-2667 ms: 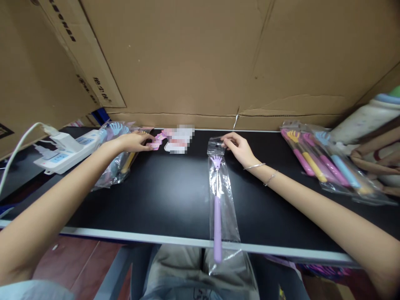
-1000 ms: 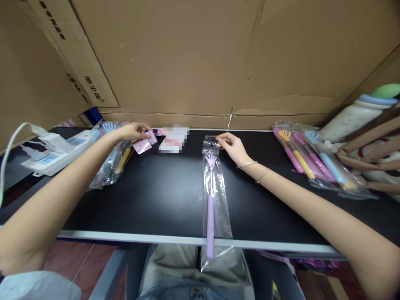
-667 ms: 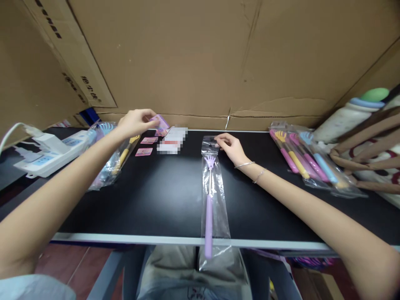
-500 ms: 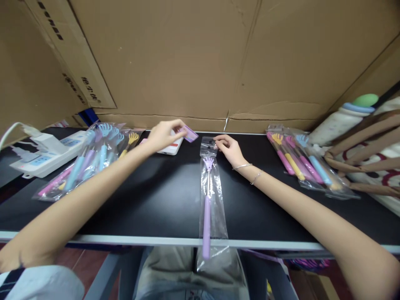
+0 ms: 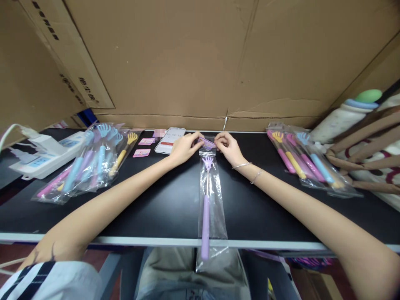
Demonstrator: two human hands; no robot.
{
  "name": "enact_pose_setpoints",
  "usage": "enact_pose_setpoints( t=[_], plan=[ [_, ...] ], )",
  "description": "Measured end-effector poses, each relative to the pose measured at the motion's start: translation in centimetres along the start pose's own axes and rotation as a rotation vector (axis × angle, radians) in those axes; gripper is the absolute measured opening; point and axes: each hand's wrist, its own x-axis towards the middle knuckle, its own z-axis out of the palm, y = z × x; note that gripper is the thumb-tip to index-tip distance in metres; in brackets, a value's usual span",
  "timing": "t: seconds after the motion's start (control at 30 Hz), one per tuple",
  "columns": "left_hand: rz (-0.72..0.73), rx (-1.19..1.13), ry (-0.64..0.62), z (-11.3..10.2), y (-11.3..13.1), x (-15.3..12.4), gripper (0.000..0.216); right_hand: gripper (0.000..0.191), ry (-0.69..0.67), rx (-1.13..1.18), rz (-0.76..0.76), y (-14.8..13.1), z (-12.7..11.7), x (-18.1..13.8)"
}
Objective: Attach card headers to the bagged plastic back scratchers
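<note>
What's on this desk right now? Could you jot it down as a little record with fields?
left hand: pinches a small purple card at the top of the clear bag
right hand: holds the top of the clear bag
in the bag: purple back scratcher, its handle past the desk edge
desk: black top
left side: bagged scratchers, power strip, phone, two pink cards
right side: more bagged scratchers
behind: cardboard boxes

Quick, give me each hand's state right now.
Left hand: pinching a small purple card at the bag's top.
Right hand: fingers closed on the top of the clear bag.
</note>
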Motion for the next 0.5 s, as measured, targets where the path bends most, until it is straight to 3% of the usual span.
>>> enact_pose_setpoints(
  t=[0.17, 0.5],
  plan=[
    [0.039, -0.039, -0.002, 0.5, 0.0, -0.1, 0.025, 0.005, -0.046, -0.039, -0.012, -0.4, 0.0, -0.1],
    [0.042, -0.037, 0.004, 1.1, 0.2, -0.5, 0.024, 0.018, -0.108, -0.089, 0.06, -0.4, 0.1, 0.0]
  ],
)
